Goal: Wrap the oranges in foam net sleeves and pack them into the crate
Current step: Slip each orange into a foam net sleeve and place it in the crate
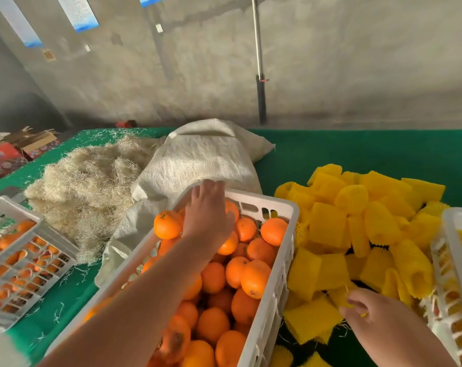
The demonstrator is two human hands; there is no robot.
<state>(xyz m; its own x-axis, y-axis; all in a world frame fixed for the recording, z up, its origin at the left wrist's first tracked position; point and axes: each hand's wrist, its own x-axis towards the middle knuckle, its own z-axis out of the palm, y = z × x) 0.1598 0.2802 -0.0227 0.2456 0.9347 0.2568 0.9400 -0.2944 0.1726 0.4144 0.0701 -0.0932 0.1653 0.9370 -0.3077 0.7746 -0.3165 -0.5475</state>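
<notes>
White crate (275, 263): moulded plastic, slotted walls, smooth, slight sheen. Oranges (255, 278): dimpled peel, semi-glossy. Foam net sleeves (328, 225): yellow foam mesh, matt, ribbed. Sack (198, 160): woven off-white fabric, coarse weave, matt. Straw-like pile (87, 178): pale shredded fibre, dry, rough. Tabletop (357, 149): green carpet-like cover, fuzzy, matt. Grey crate (26, 250) on left: plastic lattice, duller. Wall (330, 62): bare concrete, rough, blotchy. Pole (257, 35): shiny metal above, black matt lower part.

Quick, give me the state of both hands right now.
Left hand: open, fingers extended, reaching over the oranges in the white crate.
Right hand: pinching a yellow foam net sleeve.
</notes>
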